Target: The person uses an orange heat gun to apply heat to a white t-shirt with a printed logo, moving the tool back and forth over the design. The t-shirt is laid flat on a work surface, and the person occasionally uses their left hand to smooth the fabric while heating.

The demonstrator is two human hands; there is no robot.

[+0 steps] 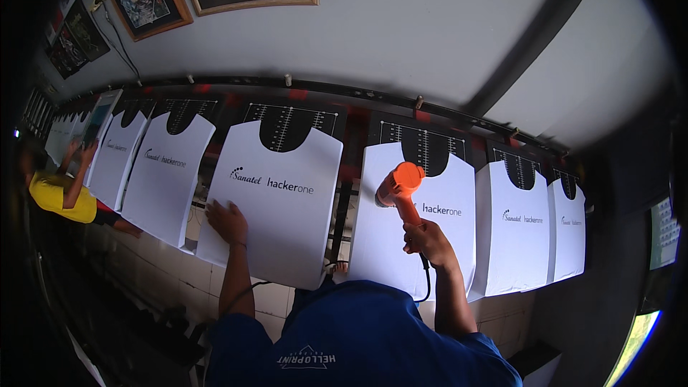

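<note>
In my right hand (430, 242) is an orange hair dryer (405, 201), its handle gripped in closed fingers and its dark cord hanging down. The dryer's barrel points down and left over the dark print on a white T-shirt (444, 258). That shirt is spread on a black, ruled board (389, 131). My left hand (229, 222) lies with fingers apart on the left side of the neighbouring white T-shirt (287, 233), below its dark printed lettering. Part of the print under the dryer is hidden by it.
More printed white shirts (512, 244) on boards continue in a row on both sides. At the far left, a person in a yellow top (64, 197) holds a framed panel (102, 115). A long rail (344, 90) runs behind the boards along the grey wall (430, 21).
</note>
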